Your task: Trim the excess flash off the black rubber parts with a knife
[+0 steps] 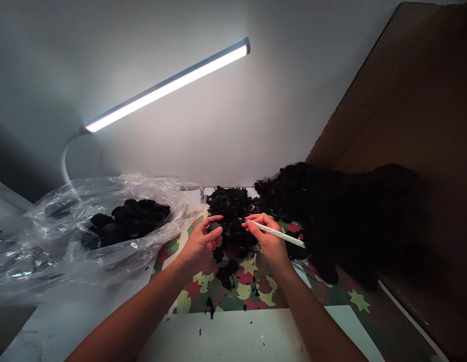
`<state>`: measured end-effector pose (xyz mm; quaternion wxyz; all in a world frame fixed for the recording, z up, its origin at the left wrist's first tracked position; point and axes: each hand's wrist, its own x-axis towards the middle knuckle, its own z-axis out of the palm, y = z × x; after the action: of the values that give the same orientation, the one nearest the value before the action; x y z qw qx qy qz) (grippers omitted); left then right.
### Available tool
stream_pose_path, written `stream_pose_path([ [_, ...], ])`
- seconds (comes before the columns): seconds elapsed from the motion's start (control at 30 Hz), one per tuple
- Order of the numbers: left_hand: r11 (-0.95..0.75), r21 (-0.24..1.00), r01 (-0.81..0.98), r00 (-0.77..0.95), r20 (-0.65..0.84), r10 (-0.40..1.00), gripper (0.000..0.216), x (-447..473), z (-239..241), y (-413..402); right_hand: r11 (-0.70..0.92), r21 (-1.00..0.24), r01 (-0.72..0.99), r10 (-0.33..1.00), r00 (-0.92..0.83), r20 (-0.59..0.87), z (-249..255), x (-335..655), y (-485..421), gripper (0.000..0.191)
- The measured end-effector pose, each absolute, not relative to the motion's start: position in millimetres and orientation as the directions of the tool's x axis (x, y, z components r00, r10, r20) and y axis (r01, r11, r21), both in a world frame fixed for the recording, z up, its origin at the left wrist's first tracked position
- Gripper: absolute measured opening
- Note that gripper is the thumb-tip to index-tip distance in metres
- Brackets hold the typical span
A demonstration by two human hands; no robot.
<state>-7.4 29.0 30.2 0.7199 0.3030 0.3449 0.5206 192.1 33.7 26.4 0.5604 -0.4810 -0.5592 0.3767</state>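
My left hand (203, 238) is closed round a small black rounded piece (214, 227), pinched between thumb and fingers. In my right hand (270, 240) is a slim white pen-shaped tool (280, 234), its back end pointing down to the right. The tool's tip is at my right fingertips, where dark material makes it hard to make out. The two hands are a short way apart. Behind and between them lies a heap of black scraps (231, 201). More black shreds (226, 274) are scattered on the patterned sheet below my hands.
On the left, a clear plastic bag (105, 251) holds several black rounded pieces (131, 218). A large black pile (354, 216) fills the right side against a cardboard panel (425, 100). Above is a lit lamp bar (169, 86). A star-patterned sheet (233, 301) covers the table.
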Motion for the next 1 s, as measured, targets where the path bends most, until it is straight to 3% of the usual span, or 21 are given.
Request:
stream_pose_path([
  [0.07,0.243,0.838,-0.489,0.198,-0.164,0.966,0.049,-6,29,28,0.247,-0.968,0.042,0.968,0.038,0.248,31,187,27,0.025],
  [0.23,0.156,0.933,-0.325,0.128,-0.120,0.985,0.047,-9,30,26,0.302,-0.930,0.209,0.953,-0.051,0.298,39,178,14,0.021],
  [0.33,0.066,0.977,-0.205,0.100,-0.046,0.994,0.039,-13,31,26,0.291,-0.937,0.193,0.954,-0.128,0.270,41,173,10,0.020],
  [0.43,-0.040,0.994,-0.101,0.090,0.049,0.995,0.031,-16,30,25,0.290,-0.945,0.149,0.950,-0.165,0.266,41,168,8,0.019],
  [0.6,-0.038,0.999,0.000,0.061,0.038,0.997,0.033,-18,29,25,0.263,-0.955,0.136,0.957,-0.165,0.240,38,166,6,0.024],
  [0.8,-0.063,0.988,0.143,0.105,0.048,0.993,0.035,-25,29,27,0.421,-0.893,0.159,0.907,-0.106,0.408,38,176,14,0.014],
  [0.9,-0.106,0.965,0.241,0.127,0.077,0.989,0.034,-27,30,27,0.463,-0.834,0.302,0.884,-0.229,0.408,43,177,20,0.020],
  [1.0,-0.181,0.935,0.305,0.155,0.139,0.978,0.032,-26,33,25,0.530,-0.647,0.549,0.843,-0.423,0.331,46,173,22,0.023],
])
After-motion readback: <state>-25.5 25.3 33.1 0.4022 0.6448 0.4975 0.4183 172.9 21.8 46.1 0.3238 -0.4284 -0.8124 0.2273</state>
